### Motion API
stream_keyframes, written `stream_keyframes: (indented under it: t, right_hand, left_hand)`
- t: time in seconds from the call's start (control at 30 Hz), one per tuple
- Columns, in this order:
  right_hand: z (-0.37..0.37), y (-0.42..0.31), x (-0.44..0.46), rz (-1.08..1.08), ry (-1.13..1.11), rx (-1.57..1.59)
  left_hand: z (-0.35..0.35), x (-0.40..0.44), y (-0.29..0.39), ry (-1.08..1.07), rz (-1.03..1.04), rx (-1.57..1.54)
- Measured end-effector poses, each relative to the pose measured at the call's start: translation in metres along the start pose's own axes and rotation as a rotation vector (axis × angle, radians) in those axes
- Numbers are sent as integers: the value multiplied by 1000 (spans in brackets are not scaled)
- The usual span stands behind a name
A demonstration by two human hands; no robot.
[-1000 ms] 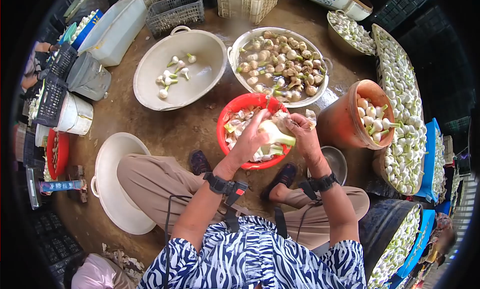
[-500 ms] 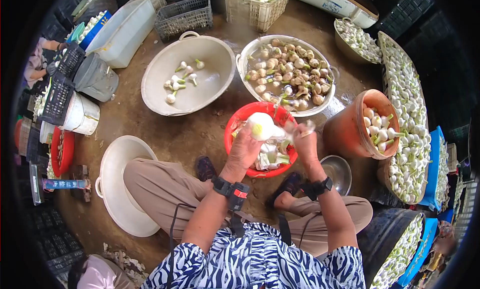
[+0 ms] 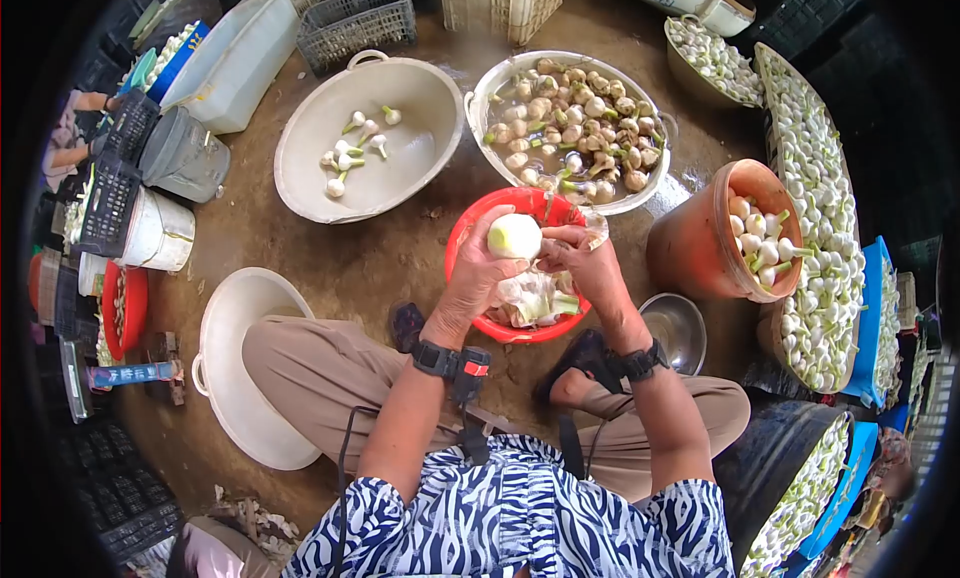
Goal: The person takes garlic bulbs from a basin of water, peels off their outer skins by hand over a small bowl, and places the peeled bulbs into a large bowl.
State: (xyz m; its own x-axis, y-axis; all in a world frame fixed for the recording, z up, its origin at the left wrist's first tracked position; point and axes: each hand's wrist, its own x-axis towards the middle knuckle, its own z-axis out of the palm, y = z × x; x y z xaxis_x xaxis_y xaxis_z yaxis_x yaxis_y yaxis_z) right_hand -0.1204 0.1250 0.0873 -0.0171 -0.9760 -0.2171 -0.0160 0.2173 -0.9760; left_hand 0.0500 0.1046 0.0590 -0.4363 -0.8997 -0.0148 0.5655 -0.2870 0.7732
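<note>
A white garlic bulb (image 3: 515, 237), its cut green stem end facing left, is gripped in my left hand (image 3: 476, 268). Close beside the bulb, my right hand (image 3: 587, 265) has its fingers closed, with a pale strip of garlic skin (image 3: 597, 228) held at them. Both hands are over a red basin (image 3: 470, 221), in which loose skins and stem pieces (image 3: 537, 300) lie. Exactly how the right fingertips meet the bulb is hard to see.
Several peeled bulbs lie in a pale basin (image 3: 290, 178); browner bulbs sit in water in another basin (image 3: 478, 128). An orange bucket (image 3: 690, 240) of bulbs, a steel bowl (image 3: 690, 323) and a white basin (image 3: 240, 378) are around my legs. A person (image 3: 65, 148) is at left.
Both hands have moved slightly up in view. My right hand has turned inward against the bulb, and the strip of skin now hangs over its fingers. The camera has shifted a little.
</note>
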Motion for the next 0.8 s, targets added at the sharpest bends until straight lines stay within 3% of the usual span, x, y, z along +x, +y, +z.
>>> stream_keyframes:
  t: [0.07, 0.13, 0.33, 0.37, 0.4, 0.47, 0.5, 0.53, 0.6, 0.67, 0.73, 0.77, 0.8]
  right_hand:
    - [-4, 6, 5, -28, -34, 17]
    - [-2, -8, 1, -37, -14, -41]
    - [-4, -13, -1, -145, 0, -240]
    - [-1, -13, -2, -274, 108, -453]
    - [0, -13, -3, -404, 218, -668]
    - [0, 1, -1, -421, 282, -690]
    - [1, 12, 3, -441, 341, -711]
    - [3, 26, 3, -365, 324, -687]
    - [-1, 67, 11, -259, 186, -895]
    - [-6, 64, 10, -169, 39, -1017]
    - [-13, 45, 4, -153, 92, -1016]
    - [-17, 35, 2, -461, 207, -910]
    - [-16, 4, -5, -435, 206, -843]
  left_hand:
    - [4, -2, 4, 13, -10, 139]
    - [8, -3, 6, 7, 113, 406]
    - [21, 0, 1, 42, 261, 622]
    - [21, 0, -1, 38, 259, 624]
    - [21, 0, -2, 59, 280, 603]
    - [23, 1, -5, 81, 306, 583]
    - [25, 3, -6, 104, 313, 295]
    - [27, 7, -7, 121, 317, 7]
    - [21, 12, -3, 152, 382, -44]
    - [5, 12, -2, 71, 16, -446]
    - [5, 11, 2, 144, -40, -445]
    - [2, 13, -1, 149, -8, -232]
    - [4, 17, -9, 138, 16, -32]
